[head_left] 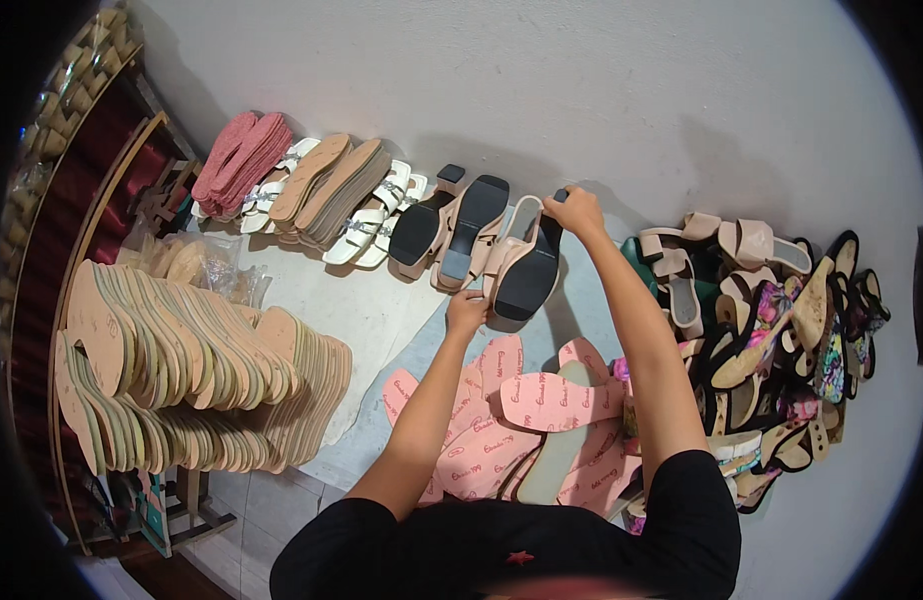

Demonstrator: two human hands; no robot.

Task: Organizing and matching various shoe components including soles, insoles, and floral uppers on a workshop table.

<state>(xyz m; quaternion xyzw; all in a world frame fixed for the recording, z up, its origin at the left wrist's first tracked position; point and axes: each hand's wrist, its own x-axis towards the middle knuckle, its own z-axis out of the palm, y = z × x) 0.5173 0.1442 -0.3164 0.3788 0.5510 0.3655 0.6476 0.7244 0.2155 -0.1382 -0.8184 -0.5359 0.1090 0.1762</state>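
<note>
Near the wall, a block-heeled sandal with a black sole and beige upper is tilted sole up between my hands. My right hand is closed around its dark heel. Low on its left side, my left hand pinches the beige upper near the toe; its fingertips are partly hidden. Just left of it, a second beige sandal leans with its black sole showing, and another black-soled sandal lies beside that one. Below my hands spread pink printed insole sheets.
White sandals, tan insole stacks and pink insoles line the wall to the left. Many beige insoles stand stacked at the left. A heap of assorted sandals fills the right side. A clear plastic bag lies behind the insoles.
</note>
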